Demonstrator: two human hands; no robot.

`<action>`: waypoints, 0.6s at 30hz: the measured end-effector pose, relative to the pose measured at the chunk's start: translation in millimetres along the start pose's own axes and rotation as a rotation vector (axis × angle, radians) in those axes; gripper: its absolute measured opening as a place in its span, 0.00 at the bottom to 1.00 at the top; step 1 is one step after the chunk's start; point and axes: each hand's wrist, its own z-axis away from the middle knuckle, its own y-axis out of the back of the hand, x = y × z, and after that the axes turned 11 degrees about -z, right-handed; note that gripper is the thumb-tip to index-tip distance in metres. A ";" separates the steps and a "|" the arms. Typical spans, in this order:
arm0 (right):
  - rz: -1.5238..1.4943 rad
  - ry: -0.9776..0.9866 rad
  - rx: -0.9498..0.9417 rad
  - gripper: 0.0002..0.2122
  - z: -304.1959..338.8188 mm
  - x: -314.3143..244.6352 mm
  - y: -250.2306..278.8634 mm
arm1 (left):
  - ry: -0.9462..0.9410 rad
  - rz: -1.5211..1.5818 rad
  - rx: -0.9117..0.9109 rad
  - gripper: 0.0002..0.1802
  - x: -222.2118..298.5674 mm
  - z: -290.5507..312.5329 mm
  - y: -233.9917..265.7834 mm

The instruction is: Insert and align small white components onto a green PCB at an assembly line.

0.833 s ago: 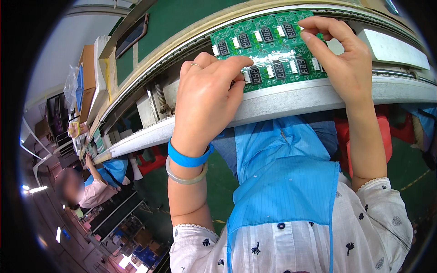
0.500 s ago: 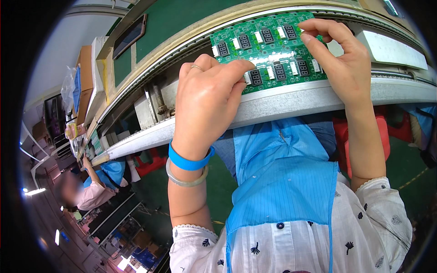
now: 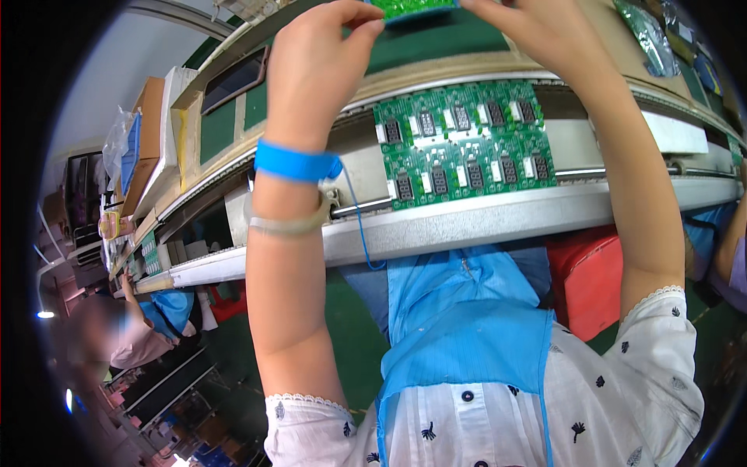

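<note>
Left hand (image 3: 310, 70) and right hand (image 3: 548, 37) are shifted from near green rectangular circuit board (image 3: 467, 145) to far blue-rimmed tray (image 3: 424, 13) of green parts (image 3: 412, 5); pinch cannot be told. Spillage could be caused by tilting.

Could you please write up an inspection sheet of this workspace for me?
Surface: green bench top, pale metal rail on the near side.
Job's things: circuit-board panel lying across the track; small green parts in a blue-edged tray, cut off by the frame.
Clutter: phone-like device at upper left; transparent bag at upper right.
Grips: left hand and right hand beside the tray; fingers partly out of frame, hold unclear.
Cables: blue cord hanging from the left wristband.
Surroundings: red seat; co-worker farther left.
</note>
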 end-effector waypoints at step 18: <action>0.481 0.042 -0.104 0.07 -70.0 21.5 -53.5 | -0.075 -0.264 0.071 0.08 -11.3 -70.5 -58.5</action>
